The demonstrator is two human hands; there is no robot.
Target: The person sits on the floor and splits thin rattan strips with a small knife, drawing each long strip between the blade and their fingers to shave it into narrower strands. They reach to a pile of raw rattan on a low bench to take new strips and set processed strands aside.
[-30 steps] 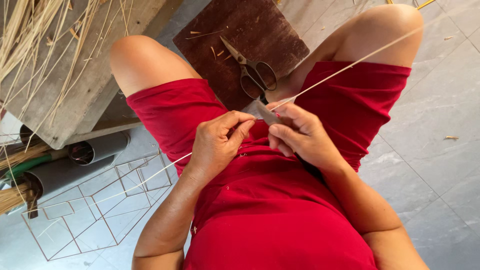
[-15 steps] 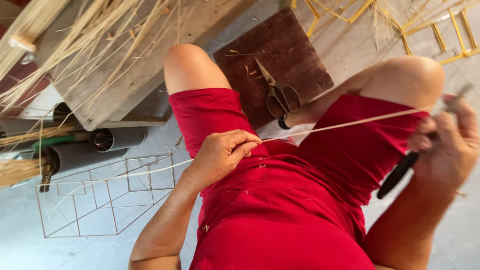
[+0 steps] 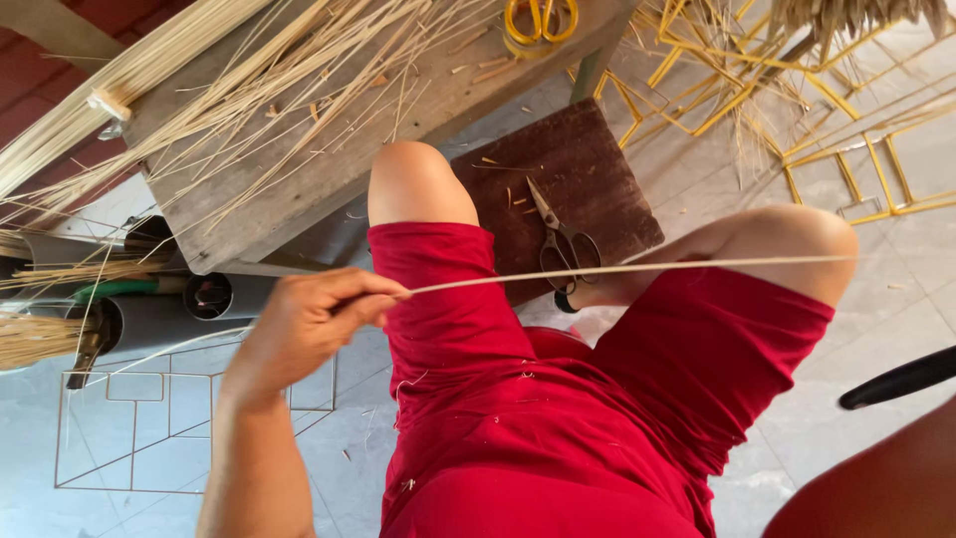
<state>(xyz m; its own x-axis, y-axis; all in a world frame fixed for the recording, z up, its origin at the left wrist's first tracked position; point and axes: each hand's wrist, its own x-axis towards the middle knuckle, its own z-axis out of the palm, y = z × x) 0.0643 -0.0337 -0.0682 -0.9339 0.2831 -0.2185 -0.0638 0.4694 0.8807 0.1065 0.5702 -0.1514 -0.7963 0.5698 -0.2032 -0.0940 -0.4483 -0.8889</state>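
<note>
While the left hand (image 3: 304, 324) pinches one end of a long thin pale strip (image 3: 637, 267) between thumb and fingertips, its fingers closed on it, the strip runs level across both red-clad thighs and past the far knee. Below that knee only a forearm shows at the picture's edge; the right hand itself is out of view, so whether it is apart or clamped on anything cannot be told. A black handle (image 3: 901, 377) juts in just above that forearm.

Taking the dark brown board (image 3: 588, 169) on the floor between the knees as the landmark: a pair of dark metal scissors (image 3: 560, 244) lies on its near part, blades pointing away from the person, and the strip passes just over their handles. Small pale slivers lie scattered on the board. Beyond the board and to the left-hand side stands a rough wooden worktop (image 3: 299, 179), covered with loose pale straw stalks (image 3: 229, 90); a pair of yellow-handled scissors (image 3: 538, 20) rests at its far edge, above the board. On the other side of the board, yellow strip frames (image 3: 876, 169) lie on the grey tiled floor. Well to the left of the board, under the worktop's edge, grey pipes (image 3: 209, 297) lie side by side, and nearer the person a thin wire frame (image 3: 149, 428) stands on the floor beside the left forearm.
</note>
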